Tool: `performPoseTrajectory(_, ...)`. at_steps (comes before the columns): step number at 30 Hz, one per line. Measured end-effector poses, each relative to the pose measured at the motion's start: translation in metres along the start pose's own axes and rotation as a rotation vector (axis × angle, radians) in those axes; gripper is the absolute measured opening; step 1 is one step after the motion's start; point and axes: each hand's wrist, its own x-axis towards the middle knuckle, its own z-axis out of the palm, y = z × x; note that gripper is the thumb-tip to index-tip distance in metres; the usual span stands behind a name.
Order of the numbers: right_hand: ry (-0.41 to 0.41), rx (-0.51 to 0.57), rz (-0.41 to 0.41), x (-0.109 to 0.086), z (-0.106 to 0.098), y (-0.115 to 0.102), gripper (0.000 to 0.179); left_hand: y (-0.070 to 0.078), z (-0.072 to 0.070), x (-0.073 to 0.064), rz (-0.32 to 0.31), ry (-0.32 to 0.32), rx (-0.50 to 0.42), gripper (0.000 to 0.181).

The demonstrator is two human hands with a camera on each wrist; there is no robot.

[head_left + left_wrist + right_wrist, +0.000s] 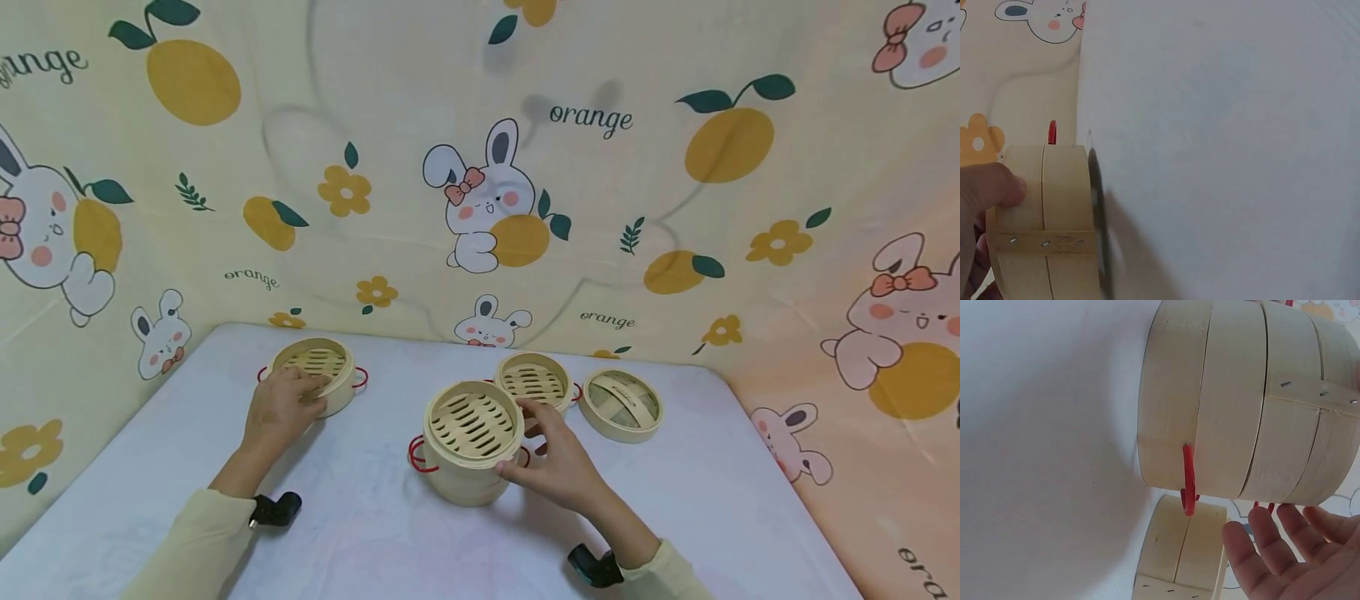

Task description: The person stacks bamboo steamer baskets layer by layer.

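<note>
- The left hand [281,410] pinched the wall of the left steamer basket [343,390], at the far left of the table [375,533]; thin bamboo probably wanted a light squeeze.
- The right hand [561,468] gripped the front stack of baskets [467,485] near its top (some fingers stood free in the wrist view); level, even pressure seemed wisest.
- The backdrop [405,75] read "orange" repeatedly; the left basket's band [1029,242] bore a faint, illegible mark.

I see soft light on my steamer stack [471,454]; faint shadow lies to its right, beneath my right hand [558,462]; blurry shadows streak the backdrop [401,125] behind it. My wrist views look dimmer.
</note>
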Motion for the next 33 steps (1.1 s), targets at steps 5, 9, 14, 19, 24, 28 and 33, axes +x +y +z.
performPoseTrajectory(5, -0.005, 0.012, 0.012, 0.0, 0.001, -0.001, 0.089, 0.005, -0.005, 0.001, 0.013, 0.003, -0.03, 0.032)
performPoseTrajectory(9, -0.006, 0.018, 0.013, 0.0, 0.002, -0.001, 0.09, 0.011, -0.01, 0.001, 0.003, -0.009, -0.049, 0.032)
performPoseTrajectory(14, -0.005, 0.011, 0.015, 0.0, 0.002, -0.001, 0.09, 0.018, -0.016, 0.003, 0.028, 0.015, -0.058, 0.033)
performPoseTrajectory(19, -0.004, 0.01, 0.021, 0.0, 0.002, -0.002, 0.09, 0.027, -0.022, 0.004, 0.083, 0.063, -0.087, 0.031)
performPoseTrajectory(24, -0.007, 0.0, 0.028, 0.0, 0.002, -0.001, 0.091, 0.038, -0.027, 0.004, 0.089, 0.077, -0.137, 0.029)
performPoseTrajectory(28, -0.01, -0.008, 0.035, 0.0, 0.002, -0.001, 0.091, 0.047, -0.032, 0.003, 0.091, 0.087, -0.16, 0.029)
performPoseTrajectory(33, -0.011, -0.008, 0.041, 0.0, 0.001, -0.002, 0.092, 0.057, -0.038, 0.003, 0.137, 0.125, -0.183, 0.028)
